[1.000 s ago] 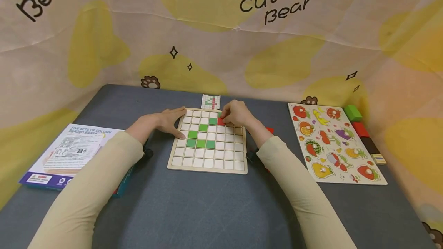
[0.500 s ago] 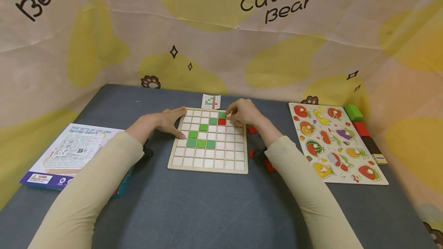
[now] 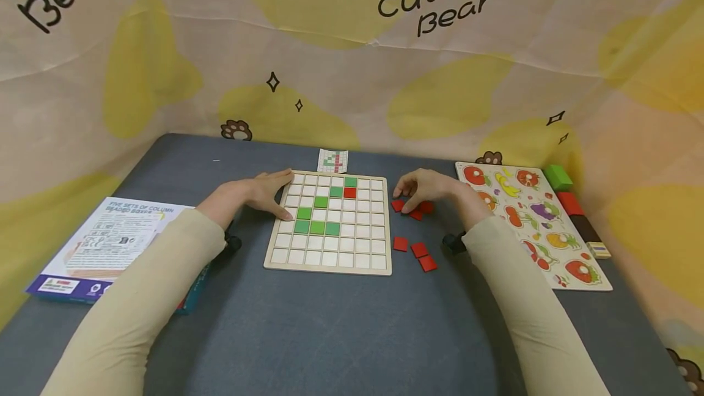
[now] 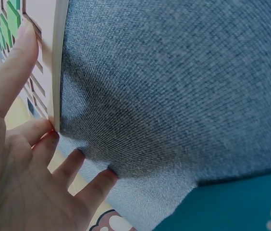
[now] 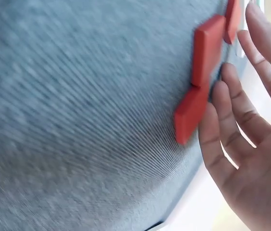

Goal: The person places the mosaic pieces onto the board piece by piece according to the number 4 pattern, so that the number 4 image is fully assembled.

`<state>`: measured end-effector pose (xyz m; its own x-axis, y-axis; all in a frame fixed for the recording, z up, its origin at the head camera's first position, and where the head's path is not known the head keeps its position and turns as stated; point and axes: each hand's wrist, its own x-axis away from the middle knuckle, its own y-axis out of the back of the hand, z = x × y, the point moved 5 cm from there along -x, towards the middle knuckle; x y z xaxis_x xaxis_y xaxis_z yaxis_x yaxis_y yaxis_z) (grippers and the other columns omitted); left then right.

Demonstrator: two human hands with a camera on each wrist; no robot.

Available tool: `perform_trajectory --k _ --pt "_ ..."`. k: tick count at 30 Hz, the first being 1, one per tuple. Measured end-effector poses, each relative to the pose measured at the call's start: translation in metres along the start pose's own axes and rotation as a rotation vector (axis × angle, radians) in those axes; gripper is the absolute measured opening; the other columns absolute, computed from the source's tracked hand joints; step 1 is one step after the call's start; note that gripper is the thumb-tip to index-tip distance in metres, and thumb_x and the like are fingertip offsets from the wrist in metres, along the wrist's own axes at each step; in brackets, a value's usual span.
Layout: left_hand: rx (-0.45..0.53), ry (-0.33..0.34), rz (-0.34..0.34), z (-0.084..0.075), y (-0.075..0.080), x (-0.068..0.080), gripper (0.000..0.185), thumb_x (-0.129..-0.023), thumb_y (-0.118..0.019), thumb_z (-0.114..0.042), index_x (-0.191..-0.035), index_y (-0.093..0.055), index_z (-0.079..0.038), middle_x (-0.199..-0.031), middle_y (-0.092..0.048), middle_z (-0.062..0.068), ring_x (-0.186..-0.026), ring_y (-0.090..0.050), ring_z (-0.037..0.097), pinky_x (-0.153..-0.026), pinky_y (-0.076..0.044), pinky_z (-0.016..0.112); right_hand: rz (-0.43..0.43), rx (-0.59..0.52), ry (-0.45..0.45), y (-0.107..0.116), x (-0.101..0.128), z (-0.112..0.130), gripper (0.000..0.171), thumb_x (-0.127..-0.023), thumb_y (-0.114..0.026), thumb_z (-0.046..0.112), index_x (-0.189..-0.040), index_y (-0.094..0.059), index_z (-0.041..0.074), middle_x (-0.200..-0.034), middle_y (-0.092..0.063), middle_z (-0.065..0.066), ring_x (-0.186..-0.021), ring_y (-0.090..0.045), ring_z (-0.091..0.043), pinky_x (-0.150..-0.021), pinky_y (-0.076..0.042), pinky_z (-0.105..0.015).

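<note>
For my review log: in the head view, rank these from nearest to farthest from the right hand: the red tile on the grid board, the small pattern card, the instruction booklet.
From the right hand:
1. Red tile, on the grid board, just left of the hand.
2. Pattern card, beyond the board's far edge.
3. Instruction booklet, far left on the table.

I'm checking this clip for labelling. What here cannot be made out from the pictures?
- Pattern card: head view, too small to read its grid.
- Right hand: head view, its fingers cover some loose red tiles; the grip is unclear.
- Red tiles: right wrist view, blurred.
- Grid board: left wrist view, cut off by the edge.
</note>
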<state>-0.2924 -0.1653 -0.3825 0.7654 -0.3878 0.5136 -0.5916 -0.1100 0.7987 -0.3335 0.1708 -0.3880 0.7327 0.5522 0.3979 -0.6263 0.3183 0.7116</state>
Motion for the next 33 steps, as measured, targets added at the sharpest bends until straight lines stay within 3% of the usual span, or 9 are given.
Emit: perform_trajectory --k 9,16,18,22,25,33 --pt "-0.009 -0.014 -0.01 0.0 0.0 -0.001 0.104 -0.089 -0.071 -0.046 -0.16 -0.006 -0.008 -0.168 0.003 0.018 -0.15 -0.001 0.056 -0.118 -0.012 0.075 -0.11 0.15 -0.013 0.002 -0.001 0.013 0.017 -0.08 -0.083 0.014 -0.09 -0.069 0.012 -0.085 -0.066 -0.003 -0.081 -0.057 -0.018 -0.072 -0.047 -0.027" --pt "-0.011 -0.016 -0.015 -0.001 0.001 -0.001 0.106 -0.087 -0.072 -0.047 -0.16 -0.007 -0.007 -0.168 0.002 0.018 -0.149 -0.002 0.056 -0.118 -0.013 0.074 -0.363 0.06 0.033 0.009 -0.005 0.031 0.012 -0.082 -0.079 0.009 -0.091 -0.071 0.005 -0.075 -0.065 -0.005 -0.069 -0.057 -0.017 -0.064 -0.046 -0.024" --pt "-0.01 -0.017 -0.013 -0.001 0.001 -0.001 0.106 -0.087 -0.072 -0.047 -0.16 -0.007 -0.007 -0.168 0.002 0.018 -0.149 -0.002 0.056 -0.118 -0.013 0.074 -0.396 0.02 0.046 0.005 -0.008 0.039 0.011 -0.083 -0.079 0.009 -0.092 -0.072 0.006 -0.074 -0.065 -0.005 -0.067 -0.059 -0.019 -0.062 -0.047 -0.023" --pt "-0.006 -0.02 -0.01 0.0 0.0 -0.001 0.106 -0.088 -0.072 -0.047 -0.16 -0.006 -0.007 -0.168 0.003 0.018 -0.15 -0.001 0.056 -0.119 -0.012 0.074 -0.337 -0.022 0.057 -0.01 -0.019 0.058 0.008 -0.087 -0.075 0.011 -0.094 -0.074 0.01 -0.078 -0.069 -0.004 -0.07 -0.064 -0.023 -0.062 -0.05 -0.024" --pt "-0.005 -0.018 -0.003 0.0 0.0 -0.001 0.105 -0.088 -0.071 -0.047 -0.16 -0.005 -0.008 -0.168 0.004 0.017 -0.15 0.0 0.055 -0.119 -0.011 0.074 -0.29 0.006 0.083 -0.019 -0.026 0.073 0.009 -0.09 -0.071 0.011 -0.097 -0.076 0.011 -0.085 -0.073 -0.005 -0.078 -0.065 -0.021 -0.067 -0.051 -0.025" --pt "-0.005 -0.022 0.0 0.0 0.0 -0.001 0.106 -0.088 -0.071 -0.048 -0.16 -0.005 -0.007 -0.168 0.004 0.018 -0.149 -0.001 0.056 -0.118 -0.012 0.074 -0.288 0.061 0.108 -0.032 -0.035 0.097 0.007 -0.087 -0.073 0.007 -0.092 -0.078 0.01 -0.087 -0.077 -0.007 -0.085 -0.066 -0.02 -0.081 -0.055 -0.032"
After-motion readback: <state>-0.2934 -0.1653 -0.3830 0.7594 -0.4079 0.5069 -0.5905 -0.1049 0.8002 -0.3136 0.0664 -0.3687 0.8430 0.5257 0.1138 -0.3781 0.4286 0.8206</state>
